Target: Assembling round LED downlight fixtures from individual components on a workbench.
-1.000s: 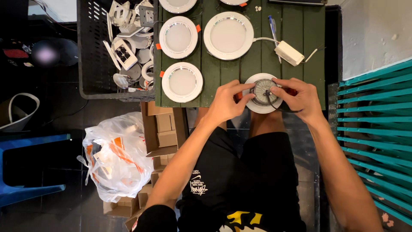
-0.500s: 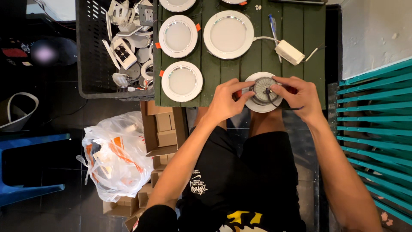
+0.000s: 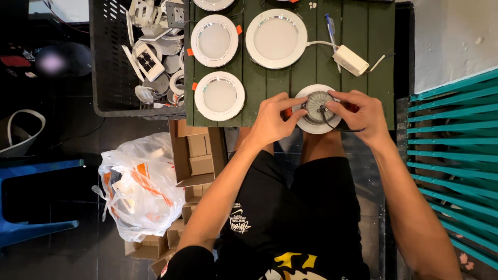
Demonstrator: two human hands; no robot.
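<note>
Far left of the green table (image 3: pixel 381 52): a blue stool (image 3: pixel 31 199) low down, a coiled white hose (image 3: pixel 18 132) above it. Nearer the table, a clear plastic bag (image 3: pixel 137 189) with orange and white contents, lying just beside a stack of cardboard boxes (image 3: pixel 194 155) below the table's left corner. Against the table's left edge, a black crate (image 3: pixel 111 78) full of white fittings and lamp parts.

On the table's left half, three white round lamps face up: one small (image 3: pixel 214 40) at the top, another small (image 3: pixel 219 96) below it, a bigger one (image 3: pixel 276 38) to their right, wired to a white driver box (image 3: pixel 351 60) with a blue pen (image 3: pixel 330 23) beside it.

At the table's near edge, right of centre, a lamp (image 3: pixel 316 109) lying back side up, finned metal core showing, a black wire curling off it. Left hand (image 3: pixel 270 120) closed on its left rim, fingers pinching toward the core. Right hand (image 3: pixel 363 116) gripping the right side, thumb and forefinger on the core, wire running under the palm. Both hands touching the lamp, meeting over it.

Right of the table: a pale wall, then teal slats (image 3: pixel 451 135).
</note>
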